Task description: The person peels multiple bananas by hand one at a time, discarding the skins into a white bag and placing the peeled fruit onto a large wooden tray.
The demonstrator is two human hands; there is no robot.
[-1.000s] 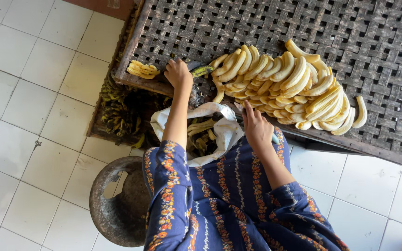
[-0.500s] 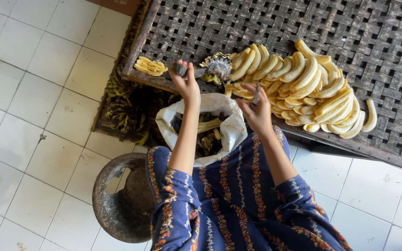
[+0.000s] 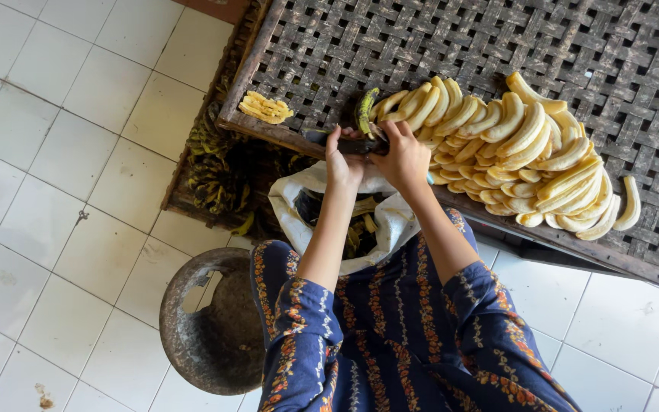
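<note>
Item, my left hand (image 3: 342,159): fingers curled and closed, thumb side up, gripping the near end of a dark-skinned banana (image 3: 361,145) that lies across between both hands. How tightly the fingers press I cannot tell from here.

Item, my right hand (image 3: 403,155): fingers bent and closed over the other end of the same banana, thumb and forefinger pinching at its top. The two hands sit close together, almost touching, with the banana bridging them.

Item, banana in hand: blackish peel, held level just over the near edge of the woven lattice tray (image 3: 451,46), directly above the white sack (image 3: 293,214).

Item, green-tipped banana (image 3: 365,109): stands just beyond my left fingers, leaning on the pile.

Item, heap of peeled yellow bananas (image 3: 520,152): begins just past my right hand and spreads away to the right across the tray, one stray piece at the far right end.

Item, small stack of yellow peeled pieces (image 3: 266,108): on the tray, to the left of my left hand, apart from it.

Item, white sack: open, under my forearms, with peels inside.

Item, dark round stone bowl (image 3: 211,324): on the tiled floor, below my left elbow
</note>
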